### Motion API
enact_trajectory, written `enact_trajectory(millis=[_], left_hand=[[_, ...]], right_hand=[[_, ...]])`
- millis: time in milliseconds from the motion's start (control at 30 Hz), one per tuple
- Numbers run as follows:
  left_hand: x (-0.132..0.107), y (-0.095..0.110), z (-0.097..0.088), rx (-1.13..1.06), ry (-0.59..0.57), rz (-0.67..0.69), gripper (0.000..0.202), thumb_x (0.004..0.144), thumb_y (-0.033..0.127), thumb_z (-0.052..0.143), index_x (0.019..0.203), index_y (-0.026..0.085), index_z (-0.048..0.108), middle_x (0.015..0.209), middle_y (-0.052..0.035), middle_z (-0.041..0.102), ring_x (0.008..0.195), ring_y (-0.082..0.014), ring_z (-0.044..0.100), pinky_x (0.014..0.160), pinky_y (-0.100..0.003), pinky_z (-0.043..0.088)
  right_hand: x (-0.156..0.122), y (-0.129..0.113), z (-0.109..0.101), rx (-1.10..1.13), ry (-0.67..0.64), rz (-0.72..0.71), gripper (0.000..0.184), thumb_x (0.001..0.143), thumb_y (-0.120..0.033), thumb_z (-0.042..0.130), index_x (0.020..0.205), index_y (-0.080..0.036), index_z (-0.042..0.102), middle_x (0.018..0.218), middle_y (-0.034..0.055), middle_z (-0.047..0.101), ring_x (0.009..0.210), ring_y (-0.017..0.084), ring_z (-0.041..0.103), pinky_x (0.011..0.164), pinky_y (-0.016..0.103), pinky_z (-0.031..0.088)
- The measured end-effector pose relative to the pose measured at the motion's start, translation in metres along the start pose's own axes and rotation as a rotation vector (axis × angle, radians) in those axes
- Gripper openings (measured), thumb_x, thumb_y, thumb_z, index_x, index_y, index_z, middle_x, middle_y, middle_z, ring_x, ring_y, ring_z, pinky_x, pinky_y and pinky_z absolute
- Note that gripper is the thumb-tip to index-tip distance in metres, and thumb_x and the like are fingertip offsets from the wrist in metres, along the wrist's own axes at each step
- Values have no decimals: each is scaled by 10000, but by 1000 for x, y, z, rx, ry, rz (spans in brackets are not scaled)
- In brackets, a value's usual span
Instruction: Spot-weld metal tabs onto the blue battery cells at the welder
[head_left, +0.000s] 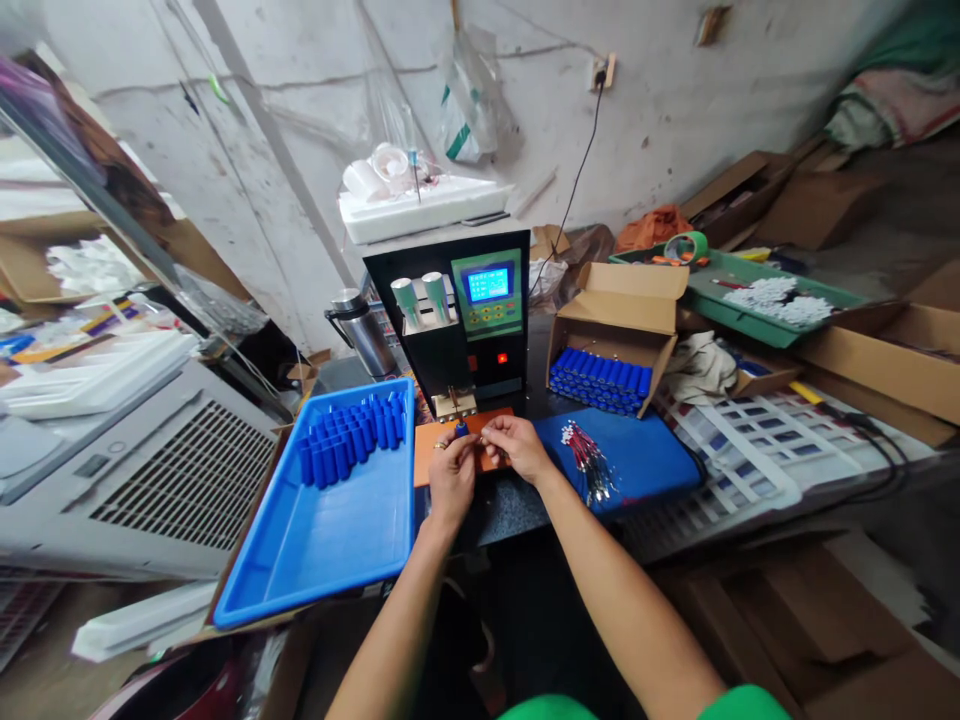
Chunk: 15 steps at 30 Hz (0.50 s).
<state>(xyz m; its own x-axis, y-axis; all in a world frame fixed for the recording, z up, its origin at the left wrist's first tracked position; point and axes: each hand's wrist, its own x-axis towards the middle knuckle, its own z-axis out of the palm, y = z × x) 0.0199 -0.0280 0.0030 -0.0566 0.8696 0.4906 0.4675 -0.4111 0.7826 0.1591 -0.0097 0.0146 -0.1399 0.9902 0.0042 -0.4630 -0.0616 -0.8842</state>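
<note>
My left hand (453,482) is closed around a blue cylindrical battery cell (460,429), whose top shows just below the electrode pins (453,394) of a spot welder (397,345). Beside it, the fingertips of my right hand (519,446) pinch a thin wire lead, mostly hidden by the fingers. Both hands are over an orange mat (431,460) in front of the machine. To the right, a bundle of red and black wire leads with white connectors (589,460) lies on a blue pad (645,455).
At left, a blue tray (337,560) holds several standing blue cells (349,440). An open cardboard box (626,305) of blue cells stands at right, near a green tray (720,310) with white parts. A steel jug (364,330) stands left of the welder, whose screen (487,284) is lit.
</note>
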Motion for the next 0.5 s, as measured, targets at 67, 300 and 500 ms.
enact_trajectory(millis=[67,300,500], left_hand=[[-1,4,-4,-74,-47,-74,215,843,239,545,944,171,721,885,-66,657,834,-169,627,786,-324,531],[-7,6,-18,-376,-277,-304,547,691,261,691,1214,148,576,1033,-101,704,913,-193,680,795,-310,550],[3,10,-22,-280,-266,-273,506,820,407,594,1255,161,517,809,-23,655,679,-139,634,628,-267,523]], right_hand=[[1,0,-1,40,6,8,323,636,-406,804,705,-158,609,577,-18,624,438,74,514,386,176,418],[3,-3,-2,122,9,18,295,647,-374,803,694,-148,621,586,-27,596,458,64,516,409,168,406],[4,-2,-3,121,13,8,299,653,-384,796,696,-147,618,564,-33,586,450,64,506,412,168,391]])
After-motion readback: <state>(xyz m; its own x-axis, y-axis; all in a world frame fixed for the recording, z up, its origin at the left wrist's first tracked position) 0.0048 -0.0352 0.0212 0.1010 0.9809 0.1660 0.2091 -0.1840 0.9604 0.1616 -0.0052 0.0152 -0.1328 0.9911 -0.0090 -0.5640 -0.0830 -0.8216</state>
